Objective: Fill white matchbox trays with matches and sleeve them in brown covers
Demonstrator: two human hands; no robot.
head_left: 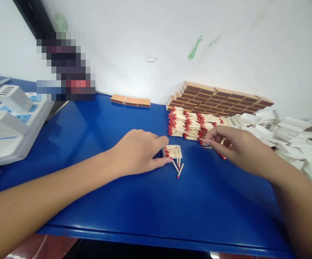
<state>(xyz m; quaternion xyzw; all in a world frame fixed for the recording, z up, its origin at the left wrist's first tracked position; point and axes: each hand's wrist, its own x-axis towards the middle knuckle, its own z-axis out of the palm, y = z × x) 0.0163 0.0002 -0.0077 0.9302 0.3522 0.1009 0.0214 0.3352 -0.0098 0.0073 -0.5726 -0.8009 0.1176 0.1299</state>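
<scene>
My left hand (141,153) has its thumb and fingers at the left end and corners of a small white matchbox tray (181,152), gripping it. Red-tipped matches (173,152) lie in the tray, some poking over its front side. One loose match (180,171) rests on the table just in front. My right hand (233,145) is at the near right side of a big pile of matches (191,124), thumb and forefinger pinched together. Whether a match is between those fingertips is too small to make out. Several matches lie under this hand, partly hidden.
Brown matchbox sleeves (220,99) are stacked like a brick wall behind the pile. Three closed matchboxes (131,101) sit along the white wall. Empty white trays (293,136) heap up at right. A power strip with plugs (18,140) stands at left on the blue table (145,208).
</scene>
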